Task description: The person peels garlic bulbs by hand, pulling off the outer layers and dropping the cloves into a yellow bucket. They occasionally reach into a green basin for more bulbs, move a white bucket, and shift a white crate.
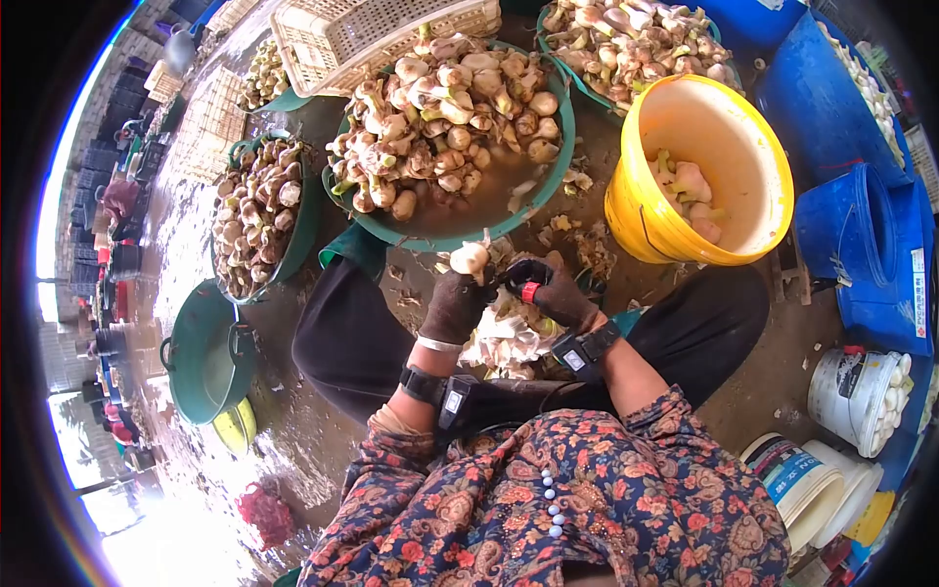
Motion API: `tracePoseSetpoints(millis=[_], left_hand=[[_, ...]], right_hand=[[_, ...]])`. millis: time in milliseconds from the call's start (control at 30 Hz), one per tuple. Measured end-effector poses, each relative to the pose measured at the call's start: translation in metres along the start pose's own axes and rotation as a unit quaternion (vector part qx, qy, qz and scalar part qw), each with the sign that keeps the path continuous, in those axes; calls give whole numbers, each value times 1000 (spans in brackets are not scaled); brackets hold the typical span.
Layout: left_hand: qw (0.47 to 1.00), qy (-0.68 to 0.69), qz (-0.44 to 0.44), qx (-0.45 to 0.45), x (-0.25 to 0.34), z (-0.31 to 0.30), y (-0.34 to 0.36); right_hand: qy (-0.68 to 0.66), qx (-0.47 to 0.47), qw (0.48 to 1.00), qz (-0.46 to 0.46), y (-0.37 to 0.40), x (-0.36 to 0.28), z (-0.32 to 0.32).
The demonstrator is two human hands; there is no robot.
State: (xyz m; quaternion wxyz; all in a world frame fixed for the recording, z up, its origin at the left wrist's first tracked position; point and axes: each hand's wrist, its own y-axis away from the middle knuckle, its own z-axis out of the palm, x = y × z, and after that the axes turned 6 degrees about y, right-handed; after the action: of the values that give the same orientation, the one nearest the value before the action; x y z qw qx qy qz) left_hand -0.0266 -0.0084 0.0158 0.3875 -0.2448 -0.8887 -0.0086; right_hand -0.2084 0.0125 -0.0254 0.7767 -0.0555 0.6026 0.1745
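My left hand (455,311), in a dark brown glove, is closed around a pale garlic bulb (469,258) that shows above its fingers. Close beside it, my right hand (559,293) wears a similar glove and is curled shut. A small red piece (529,292) shows at its fingers, with something dark there; what exactly it grips I cannot make out. Below both hands lies a heap of whitish peelings (511,342) between my legs. Just ahead stands a wide green tub (445,242) of murky water, piled with stemmed garlic bulbs (460,103).
On the right is a yellow bucket (634,220) with several peeled bulbs inside. Another tub of garlic (636,44) and a plastic crate (381,44) stand at the back. Left are a garlic-filled basket (259,220) and a green basin (203,347). Blue containers (846,225) line the right.
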Motion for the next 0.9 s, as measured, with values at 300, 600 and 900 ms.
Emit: tracePoseSetpoints(millis=[300, 600, 900], left_hand=[[973, 198, -90, 72, 17, -7, -8], [922, 338, -173, 78, 9, 2, 1], [844, 452, -278, 79, 20, 3, -1]], right_hand=[[-11, -42, 991, 123, 2, -26, -4], [-113, -65, 991, 5, 1, -25, 3], [18, -53, 993, 100, 0, -21, 0]])
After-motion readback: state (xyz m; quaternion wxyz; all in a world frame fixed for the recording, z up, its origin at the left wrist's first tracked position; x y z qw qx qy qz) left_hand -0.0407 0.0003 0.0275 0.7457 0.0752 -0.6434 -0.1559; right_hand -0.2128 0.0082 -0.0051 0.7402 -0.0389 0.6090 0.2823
